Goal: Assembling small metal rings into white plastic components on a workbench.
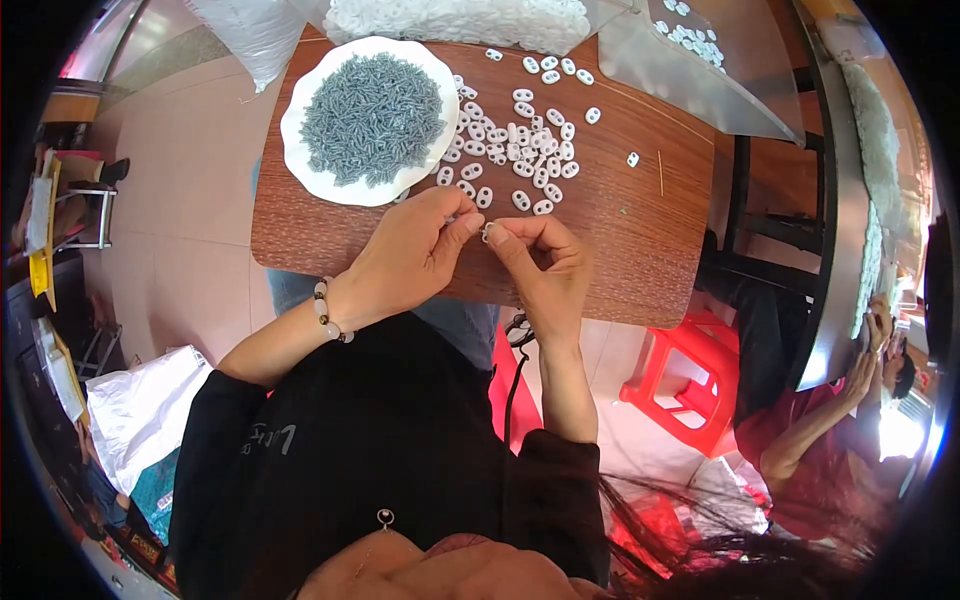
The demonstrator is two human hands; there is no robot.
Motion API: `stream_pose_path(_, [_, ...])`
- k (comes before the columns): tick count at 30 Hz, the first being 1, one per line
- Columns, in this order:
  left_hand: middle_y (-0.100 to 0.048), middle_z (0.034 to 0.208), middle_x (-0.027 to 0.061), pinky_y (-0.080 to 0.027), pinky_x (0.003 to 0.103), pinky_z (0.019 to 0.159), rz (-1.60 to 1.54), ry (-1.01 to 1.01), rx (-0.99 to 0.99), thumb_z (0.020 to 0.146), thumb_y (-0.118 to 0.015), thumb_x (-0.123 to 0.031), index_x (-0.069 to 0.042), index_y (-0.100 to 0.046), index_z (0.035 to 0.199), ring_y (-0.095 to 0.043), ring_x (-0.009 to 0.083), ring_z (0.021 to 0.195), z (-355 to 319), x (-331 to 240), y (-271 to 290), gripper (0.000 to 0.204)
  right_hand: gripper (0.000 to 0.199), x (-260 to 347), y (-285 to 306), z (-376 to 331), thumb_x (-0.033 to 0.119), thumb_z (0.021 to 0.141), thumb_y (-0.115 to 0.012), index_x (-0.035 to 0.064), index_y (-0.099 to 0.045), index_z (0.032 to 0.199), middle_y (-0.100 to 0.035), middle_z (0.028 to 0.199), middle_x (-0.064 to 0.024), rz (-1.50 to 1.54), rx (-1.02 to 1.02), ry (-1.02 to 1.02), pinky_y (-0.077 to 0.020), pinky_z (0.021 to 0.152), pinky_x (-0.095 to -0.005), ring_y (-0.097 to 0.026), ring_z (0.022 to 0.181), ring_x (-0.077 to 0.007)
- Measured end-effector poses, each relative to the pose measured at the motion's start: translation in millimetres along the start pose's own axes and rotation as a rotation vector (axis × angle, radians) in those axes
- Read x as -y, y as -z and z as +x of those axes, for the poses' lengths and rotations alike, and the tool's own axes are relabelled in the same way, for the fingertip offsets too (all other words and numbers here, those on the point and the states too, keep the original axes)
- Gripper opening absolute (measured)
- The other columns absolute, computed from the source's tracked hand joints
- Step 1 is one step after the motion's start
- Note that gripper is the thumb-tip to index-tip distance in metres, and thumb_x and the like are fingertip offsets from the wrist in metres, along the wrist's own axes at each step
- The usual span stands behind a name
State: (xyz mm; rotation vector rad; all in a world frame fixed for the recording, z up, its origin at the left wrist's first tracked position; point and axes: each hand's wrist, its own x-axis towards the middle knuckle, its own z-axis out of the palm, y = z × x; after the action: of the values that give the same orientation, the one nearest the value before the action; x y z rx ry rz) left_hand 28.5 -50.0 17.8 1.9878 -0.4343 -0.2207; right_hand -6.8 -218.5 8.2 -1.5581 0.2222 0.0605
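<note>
Over the near edge of the brown wooden table (640, 240), both hands meet fingertip to fingertip. My right hand (552, 275) is closed in a pinch on a small pale two-hole piece (487, 232). Thumb and forefinger of my left hand (405, 255) are pressed together right beside it; what they hold, if anything, is too small to name. Just beyond the fingers lie many loose white oval two-hole pieces (523, 152). To their left, a white scalloped plate (296, 150) carries a heap of small grey cylindrical pieces (372, 118).
A large pile of white pieces (455, 22) sits at the table's back. Back right stands a translucent plastic bin (650, 75). A thin stick (660, 172) lies on the right side. Beyond a red stool (735, 375), another person's hands (868, 350) work at a dark table.
</note>
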Motion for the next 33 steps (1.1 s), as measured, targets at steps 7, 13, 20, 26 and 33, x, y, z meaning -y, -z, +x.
stream_pose_path(7, [-0.055,0.077,0.0187,-0.042,0.043,0.062,0.021,-0.013,-0.016,0.091,-0.056,-0.012,0.001,-0.053,0.087,-0.055,0.0381,0.072,-1,2,-3,0.013,0.009,-1,-2,-1,0.008,0.084,-0.072,-0.0001,-0.069,0.088,-0.066,0.077,0.0002,0.013,0.002,0.000,-0.0440,0.065,-0.0178,-0.057,0.069,-0.0032])
stream_pose_path(13, [-0.056,0.079,0.0185,-0.043,0.042,0.062,0.008,0.028,-0.044,0.090,-0.056,-0.010,0.001,-0.053,0.088,-0.055,0.0378,0.072,-3,0,-5,0.012,0.010,-1,-4,-1,0.008,0.084,-0.072,-0.0010,-0.070,0.088,-0.066,0.076,0.0003,-0.015,-0.004,0.042,-0.0442,0.064,-0.0178,-0.056,0.068,-0.0032])
stream_pose_path(20, [-0.056,0.079,0.0186,-0.043,0.042,0.062,-0.003,0.032,-0.045,0.090,-0.057,-0.010,0.001,-0.054,0.088,-0.055,0.0377,0.072,-5,4,-6,0.012,0.011,-5,-3,0,0.008,0.083,-0.072,-0.0014,-0.070,0.088,-0.068,0.078,-0.0018,0.006,0.027,0.011,-0.0463,0.067,-0.0188,-0.059,0.071,-0.0047])
stream_pose_path(26, [-0.053,0.074,0.0158,-0.040,0.035,0.060,-0.012,0.005,-0.077,0.091,-0.058,-0.010,0.001,-0.054,0.088,-0.051,0.0300,0.066,-6,7,-10,0.012,0.011,-9,-3,0,0.007,0.084,-0.072,-0.0017,-0.070,0.089,-0.069,0.079,-0.0026,0.006,0.031,-0.009,-0.0471,0.068,-0.0191,-0.060,0.071,-0.0053])
stream_pose_path(33, [-0.056,0.076,0.0150,-0.042,0.036,0.060,-0.152,0.123,-0.012,0.096,-0.053,-0.019,0.003,-0.057,0.089,-0.054,0.0251,0.065,-6,5,-3,0.022,0.011,-10,-4,0,0.009,0.085,-0.072,-0.0004,-0.069,0.089,-0.069,0.079,-0.0029,0.030,-0.014,-0.028,-0.0472,0.069,-0.0195,-0.061,0.072,-0.0062])
